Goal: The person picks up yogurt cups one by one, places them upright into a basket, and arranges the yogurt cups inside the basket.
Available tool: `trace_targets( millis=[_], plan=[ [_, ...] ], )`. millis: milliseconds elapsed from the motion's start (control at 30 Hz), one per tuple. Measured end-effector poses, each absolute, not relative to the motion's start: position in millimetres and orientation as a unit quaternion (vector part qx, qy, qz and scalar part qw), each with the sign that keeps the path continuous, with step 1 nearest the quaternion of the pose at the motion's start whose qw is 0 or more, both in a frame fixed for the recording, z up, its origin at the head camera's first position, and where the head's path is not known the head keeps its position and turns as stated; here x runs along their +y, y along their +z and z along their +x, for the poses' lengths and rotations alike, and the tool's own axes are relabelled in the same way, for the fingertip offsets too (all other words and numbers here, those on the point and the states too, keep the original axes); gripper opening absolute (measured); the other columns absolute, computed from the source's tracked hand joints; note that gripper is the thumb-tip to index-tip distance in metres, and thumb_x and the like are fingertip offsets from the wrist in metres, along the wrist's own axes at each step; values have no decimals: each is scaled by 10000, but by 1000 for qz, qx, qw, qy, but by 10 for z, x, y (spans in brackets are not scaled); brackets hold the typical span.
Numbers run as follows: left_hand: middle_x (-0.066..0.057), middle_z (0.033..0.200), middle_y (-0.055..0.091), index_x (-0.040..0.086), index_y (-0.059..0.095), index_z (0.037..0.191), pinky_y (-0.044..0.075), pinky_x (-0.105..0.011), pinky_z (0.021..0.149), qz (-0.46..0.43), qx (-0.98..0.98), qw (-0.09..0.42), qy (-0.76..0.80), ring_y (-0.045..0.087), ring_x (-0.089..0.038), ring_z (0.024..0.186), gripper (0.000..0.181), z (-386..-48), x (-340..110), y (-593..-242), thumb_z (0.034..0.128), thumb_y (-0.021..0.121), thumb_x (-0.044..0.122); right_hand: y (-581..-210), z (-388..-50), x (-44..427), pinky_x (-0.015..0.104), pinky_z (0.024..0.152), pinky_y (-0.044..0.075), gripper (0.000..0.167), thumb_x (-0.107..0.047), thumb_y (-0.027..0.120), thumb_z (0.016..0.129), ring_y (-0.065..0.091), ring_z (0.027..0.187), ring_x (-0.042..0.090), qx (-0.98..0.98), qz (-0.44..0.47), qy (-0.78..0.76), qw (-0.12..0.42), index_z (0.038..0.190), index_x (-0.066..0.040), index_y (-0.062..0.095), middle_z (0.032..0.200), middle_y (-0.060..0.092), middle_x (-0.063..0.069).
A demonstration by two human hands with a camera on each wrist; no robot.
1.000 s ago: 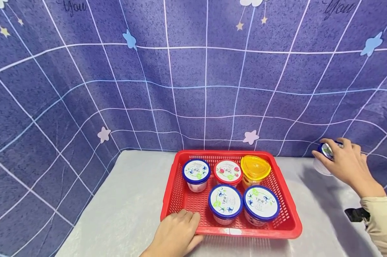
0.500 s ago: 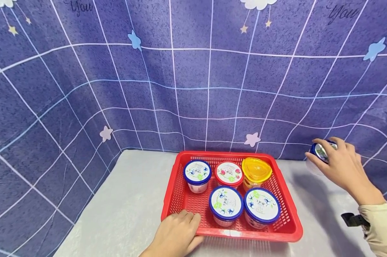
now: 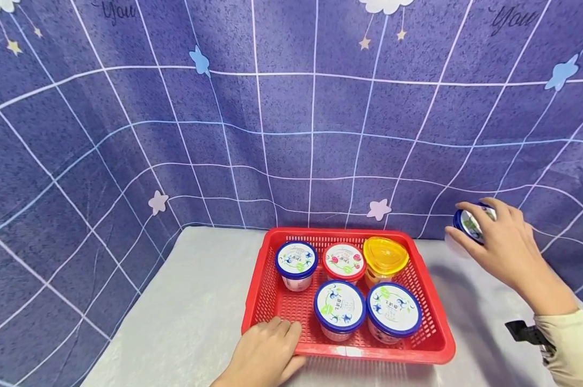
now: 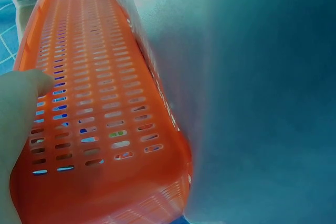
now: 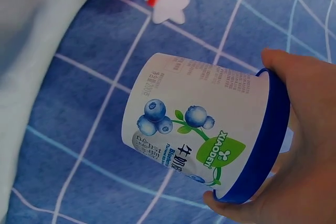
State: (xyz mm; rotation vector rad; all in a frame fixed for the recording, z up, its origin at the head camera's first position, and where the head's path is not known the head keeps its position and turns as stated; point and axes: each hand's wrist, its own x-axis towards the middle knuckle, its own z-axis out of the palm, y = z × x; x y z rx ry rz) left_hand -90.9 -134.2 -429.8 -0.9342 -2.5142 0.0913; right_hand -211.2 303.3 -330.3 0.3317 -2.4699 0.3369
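My right hand (image 3: 506, 242) grips a blueberry-printed plastic tub (image 5: 194, 129) by its blue lid rim, off the table and right of the basket. My left hand (image 3: 267, 349) holds the front rim of a red plastic basket (image 3: 320, 349) near its left corner, thumb outside the wall. Inside the basket stand a blue-lidded tub (image 3: 296, 260) at back left, a red-lidded tub (image 3: 344, 262) at back middle, and a yellow-lidded cup (image 3: 385, 256) at back right. In front of those are another blue-lidded tub (image 3: 339, 303) and a right-hand blue-lidded tub (image 3: 394, 308).
The basket stands on a table with a light grey cover (image 3: 189, 301). Behind and to both sides hangs a blue-purple curtain (image 3: 286, 150) with white lines and stars. A dark strap (image 3: 530, 333) circles the right wrist.
My right hand has moved left toward the basket, carrying the blueberry tub with it. The left hand stays on the basket rim, and the basket's contents look unchanged.
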Motion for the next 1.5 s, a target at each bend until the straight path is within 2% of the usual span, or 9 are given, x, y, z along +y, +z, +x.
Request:
trace_targets(
  millis=[267, 433, 667, 800, 967, 1200, 1500],
  plan=[
    [45, 643, 540, 153, 525, 799, 345, -219, 456, -341, -909, 238, 33, 537, -111, 586, 428, -912, -1338, -4296, 835, 689, 547, -3104, -1993, 2757, 745, 801, 294, 551, -402, 758, 832, 391, 1157, 619, -924, 155, 124, 328, 1310, -188, 587, 1364, 448, 302],
    [41, 654, 557, 150, 538, 807, 366, -227, 460, -340, -910, 236, 38, 556, -116, 599, 433, -907, -1344, -4305, 833, 686, 556, -3048, -1931, 2574, 755, 852, 296, 582, -386, 786, 801, 390, 1187, 606, -918, 180, 124, 332, 1317, -200, 592, 1370, 447, 311],
    [43, 655, 558, 150, 541, 811, 375, -225, 463, -339, -910, 234, 34, 558, -113, 602, 427, -898, -1355, -4314, 834, 687, 551, -2947, -1872, 2257, 737, 824, 344, 591, -369, 817, 758, 433, 1185, 558, -896, 237, 123, 354, 1294, -210, 625, 1370, 473, 287],
    [46, 644, 540, 151, 520, 792, 351, -232, 450, -343, -903, 256, 32, 553, -121, 593, 426, -907, -1361, -4332, 816, 691, 541, -2906, -1828, 2088, 688, 834, 351, 594, -389, 804, 776, 437, 1188, 518, -891, 267, 119, 348, 1311, -208, 621, 1380, 471, 273],
    [49, 651, 540, 155, 519, 800, 336, -226, 448, -342, -906, 245, 38, 548, -116, 596, 422, -902, -1354, -4320, 836, 674, 546, -2879, -1803, 1941, 626, 836, 351, 588, -389, 783, 802, 420, 1212, 465, -889, 289, 121, 333, 1335, -215, 608, 1391, 467, 242],
    [49, 656, 542, 154, 524, 807, 329, -227, 453, -341, -908, 241, 33, 542, -116, 597, 411, -893, -1341, -4302, 838, 673, 536, -2865, -1779, 1742, 648, 874, 345, 525, -347, 732, 851, 388, 1265, 447, -887, 314, 127, 314, 1340, -214, 594, 1402, 461, 212],
    [57, 642, 533, 160, 517, 784, 317, -219, 447, -343, -903, 257, 24, 533, -119, 583, 376, -897, -1350, -4323, 805, 665, 504, -2867, -1731, 1470, 669, 913, 354, 467, -370, 695, 873, 419, 1261, 438, -872, 362, 134, 302, 1306, -218, 611, 1384, 490, 196]
  ],
)
